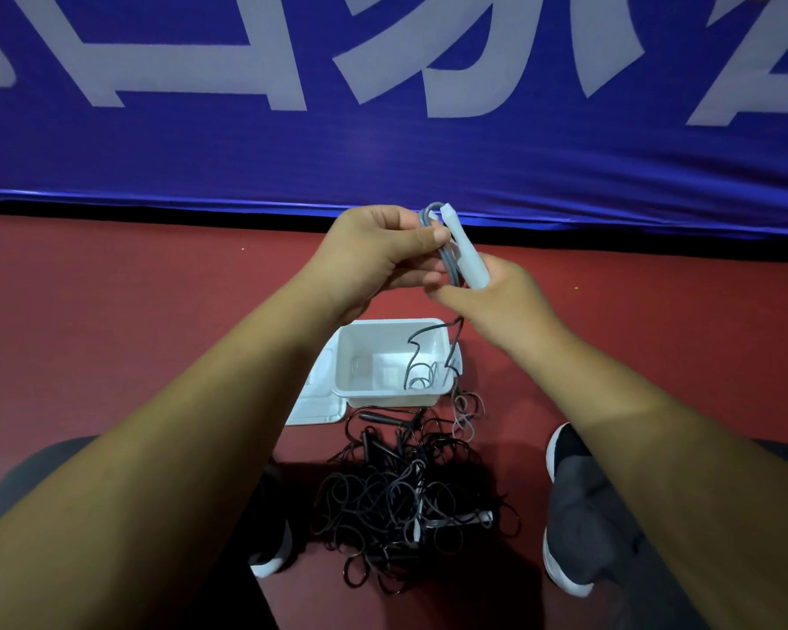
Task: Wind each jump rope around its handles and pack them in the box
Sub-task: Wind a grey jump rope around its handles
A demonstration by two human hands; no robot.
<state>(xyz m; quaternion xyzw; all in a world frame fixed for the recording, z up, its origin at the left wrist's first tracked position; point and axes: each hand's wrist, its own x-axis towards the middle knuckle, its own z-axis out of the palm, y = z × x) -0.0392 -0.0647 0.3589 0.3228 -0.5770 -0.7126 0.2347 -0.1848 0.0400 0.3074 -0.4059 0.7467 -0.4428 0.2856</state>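
Closest in, between 2 black-and-white shoes [565,507], a tangle of black jump ropes [410,497] lies on the red floor [155,311], none of it wound yet. Just beyond it stands the white box [351,352], open, with its lid [315,402] flat on the floor against its left side. The box holds only a loose stretch of the grey rope [428,331], which hangs down from the hands, dips inside and spills over the right wall to the floor.

Above the box, the right hand [497,302] grips the lower end of the white handle [465,252], fingers curled round it. The left hand [374,252] pinches a few grey loops against the handle's upper part, thumb on top. I cannot tell whether 1 handle or 2 are held. Behind hangs a blue banner [383,152].

This looks like early winding of rope 1: next, the left hand must draw up slack and lay another turn without loosening the ones pinned
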